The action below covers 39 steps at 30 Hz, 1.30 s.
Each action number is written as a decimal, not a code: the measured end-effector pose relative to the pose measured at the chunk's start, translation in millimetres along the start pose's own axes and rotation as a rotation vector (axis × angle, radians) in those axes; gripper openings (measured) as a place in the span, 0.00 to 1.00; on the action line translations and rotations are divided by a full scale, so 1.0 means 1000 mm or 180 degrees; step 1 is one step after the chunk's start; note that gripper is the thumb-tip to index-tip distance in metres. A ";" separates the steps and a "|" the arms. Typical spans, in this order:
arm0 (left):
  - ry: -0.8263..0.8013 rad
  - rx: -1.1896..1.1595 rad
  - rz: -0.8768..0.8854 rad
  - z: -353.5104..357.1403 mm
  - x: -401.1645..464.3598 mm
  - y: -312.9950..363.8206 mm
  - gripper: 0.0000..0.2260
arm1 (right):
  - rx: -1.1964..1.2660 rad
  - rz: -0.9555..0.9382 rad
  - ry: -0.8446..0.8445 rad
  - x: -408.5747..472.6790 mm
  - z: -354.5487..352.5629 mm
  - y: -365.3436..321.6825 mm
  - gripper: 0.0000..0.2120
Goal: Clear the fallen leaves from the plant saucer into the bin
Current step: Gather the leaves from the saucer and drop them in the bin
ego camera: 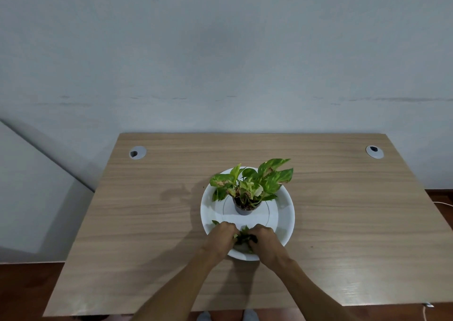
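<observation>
A white round saucer (284, 213) lies in the middle of the wooden table, with a small dark pot (244, 208) holding a green variegated plant (255, 183) at its centre. On the saucer's near side sits a clump of fallen green leaves (243, 235). My left hand (221, 236) and my right hand (263, 238) are cupped around that clump from either side, fingers curled into the leaves. One leaf tip (215, 222) pokes out beyond my left hand. No bin is in view.
The wooden table (147, 222) stands against a pale wall, with a grey cable grommet at the back left (137, 152) and another at the back right (374, 151). A white cable (443, 203) lies on the floor to the right.
</observation>
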<state>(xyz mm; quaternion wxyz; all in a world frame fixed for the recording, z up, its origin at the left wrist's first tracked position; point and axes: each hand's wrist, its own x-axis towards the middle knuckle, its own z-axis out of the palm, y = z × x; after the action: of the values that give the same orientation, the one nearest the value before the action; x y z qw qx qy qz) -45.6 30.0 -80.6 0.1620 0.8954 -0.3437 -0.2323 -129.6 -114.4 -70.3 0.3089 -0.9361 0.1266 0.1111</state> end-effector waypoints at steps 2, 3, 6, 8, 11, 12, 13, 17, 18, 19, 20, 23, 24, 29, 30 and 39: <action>0.0119 -0.0091 0.0007 -0.007 0.000 0.000 0.10 | 0.0070 0.0004 0.0027 0.000 -0.004 0.000 0.12; 0.0178 -0.0161 0.0020 -0.010 0.001 0.000 0.10 | 0.0108 -0.0013 0.0056 0.001 -0.006 0.000 0.13; 0.0291 -0.0210 0.0032 -0.027 0.001 0.001 0.10 | 0.0198 -0.0004 0.0207 0.002 -0.021 -0.007 0.11; 0.0371 -0.0287 0.0055 -0.039 0.001 0.002 0.09 | 0.0213 -0.0006 0.0276 0.004 -0.033 -0.010 0.09; 0.0450 -0.0403 0.0094 -0.059 -0.001 0.003 0.08 | 0.0204 0.0008 0.0376 0.002 -0.052 -0.013 0.11; 0.0443 -0.0417 0.0082 -0.065 -0.002 0.003 0.08 | 0.0201 0.0011 0.0403 0.001 -0.057 -0.014 0.11; 0.0431 -0.0434 0.0076 -0.071 -0.003 0.004 0.08 | 0.0185 0.0008 0.0424 0.000 -0.061 -0.016 0.11; 0.0434 -0.0580 0.0113 -0.088 -0.006 0.009 0.07 | 0.0052 0.0011 0.0418 -0.003 -0.075 -0.024 0.11; 0.0460 -0.0597 0.0154 -0.091 -0.007 0.011 0.07 | 0.0021 0.0020 0.0401 -0.004 -0.078 -0.026 0.12; 0.0475 -0.0601 0.0187 -0.093 -0.008 0.013 0.07 | 0.0004 0.0025 0.0393 -0.005 -0.080 -0.027 0.12; 0.0487 -0.0605 0.0223 -0.095 -0.009 0.014 0.07 | -0.0001 0.0026 0.0395 -0.006 -0.082 -0.028 0.13; 0.0446 -0.0569 0.0285 -0.095 -0.010 0.013 0.06 | -0.0003 0.0017 0.0445 -0.009 -0.086 -0.032 0.14; 0.0432 -0.0554 0.0292 -0.094 -0.011 0.011 0.06 | -0.0012 0.0035 0.0447 -0.010 -0.085 -0.033 0.15; 0.0491 -0.0589 0.0299 -0.095 -0.018 0.011 0.06 | -0.0002 0.0153 0.0464 -0.014 -0.087 -0.035 0.14; 0.0544 -0.0606 0.0283 -0.096 -0.020 0.012 0.06 | 0.0038 0.0163 0.0511 -0.015 -0.088 -0.036 0.15; 0.0881 -0.0807 0.0017 -0.113 -0.047 0.041 0.06 | 0.0031 0.0022 0.0659 -0.037 -0.110 -0.051 0.15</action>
<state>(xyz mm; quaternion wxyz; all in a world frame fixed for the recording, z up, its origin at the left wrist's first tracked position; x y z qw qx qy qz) -38.6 48.3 47.1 0.3200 0.8903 -0.2884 -0.1479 -135.1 -135.4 54.1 0.2983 -0.9406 0.1617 0.0142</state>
